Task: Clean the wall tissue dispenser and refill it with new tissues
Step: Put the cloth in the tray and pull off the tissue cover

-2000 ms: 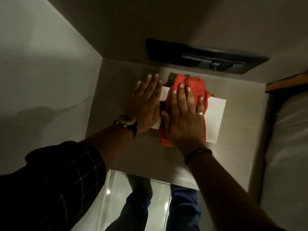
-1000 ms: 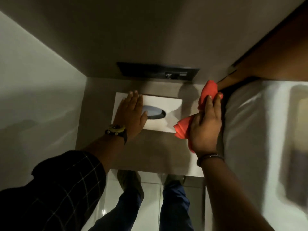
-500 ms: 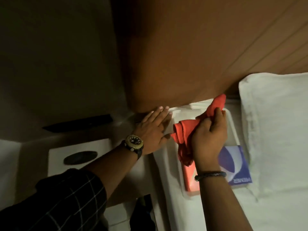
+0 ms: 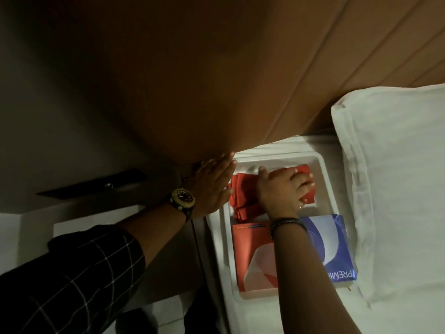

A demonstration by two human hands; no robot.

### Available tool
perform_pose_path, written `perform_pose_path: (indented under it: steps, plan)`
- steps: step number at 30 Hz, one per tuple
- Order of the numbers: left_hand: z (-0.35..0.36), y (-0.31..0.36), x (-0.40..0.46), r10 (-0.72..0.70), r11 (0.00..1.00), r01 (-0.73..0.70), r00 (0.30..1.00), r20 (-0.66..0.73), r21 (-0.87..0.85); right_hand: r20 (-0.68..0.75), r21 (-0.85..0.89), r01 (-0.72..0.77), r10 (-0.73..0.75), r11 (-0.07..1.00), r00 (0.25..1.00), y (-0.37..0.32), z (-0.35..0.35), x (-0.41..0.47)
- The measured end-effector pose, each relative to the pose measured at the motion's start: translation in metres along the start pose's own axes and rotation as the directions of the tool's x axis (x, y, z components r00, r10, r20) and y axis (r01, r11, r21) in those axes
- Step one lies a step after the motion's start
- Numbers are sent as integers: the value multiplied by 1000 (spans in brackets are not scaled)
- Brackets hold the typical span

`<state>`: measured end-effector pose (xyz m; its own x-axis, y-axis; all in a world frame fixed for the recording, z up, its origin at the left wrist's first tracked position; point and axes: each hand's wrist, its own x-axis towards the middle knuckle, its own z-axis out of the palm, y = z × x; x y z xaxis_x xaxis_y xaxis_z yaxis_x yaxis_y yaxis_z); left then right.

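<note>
At the lower left edge of view, only a pale corner of the wall tissue dispenser [image 4: 96,219] shows above the checked sleeve [image 4: 72,273]; two seconds ago it filled the centre, with the red cloth [image 4: 243,196] pressed flat against its face. The gaze has since swung right to the bed, and the cloth has travelled with it. It now lies in the far end of a white tray [image 4: 325,189] on the sheet, and the right hand [image 4: 284,189] rests on top with fingers curled down onto it; whether they grip the fabric or merely press it cannot be told. The left hand [image 4: 212,186], open and flat with fingers extended, has left the dispenser and sits against the tray's left rim, holding nothing. In the near end of the tray lie two tissue packs, a red pack [image 4: 252,256] and a blue pack [image 4: 332,249], side by side under the right forearm. A pillow [image 4: 397,189] lies just beside the tray on the right. Setting the cloth down suggests wiping is over and the refill is starting, with a pack likely the next thing picked up.
</note>
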<state>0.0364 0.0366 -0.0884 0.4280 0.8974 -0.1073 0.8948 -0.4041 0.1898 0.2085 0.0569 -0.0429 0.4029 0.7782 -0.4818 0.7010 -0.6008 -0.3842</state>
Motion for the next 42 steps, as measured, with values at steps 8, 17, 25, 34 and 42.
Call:
perform_pose_path:
  steps: [8, 17, 25, 34, 42]
  plan:
    - [10, 4, 0, 18, 997, -27, 992, -124, -66, 189, -442, 165, -89, 882, 978, 18, 44, 7]
    - [20, -36, -85, -264, 912, 194, 952, -156, -362, -419, 106, 568, -481, 816, 770, -10, 16, -61]
    - [80, -158, -305, -863, 388, 809, 487, 133, -442, -41, 403, 505, -537, 763, 843, -58, 190, -165]
    - [136, -245, -364, -844, -184, 782, 186, 504, -596, 417, -8, 284, -255, 959, 872, -43, 347, -139]
    - [163, -255, -347, -855, -297, 628, 160, 493, -719, 228, -52, 203, -186, 978, 956, -39, 370, -143]
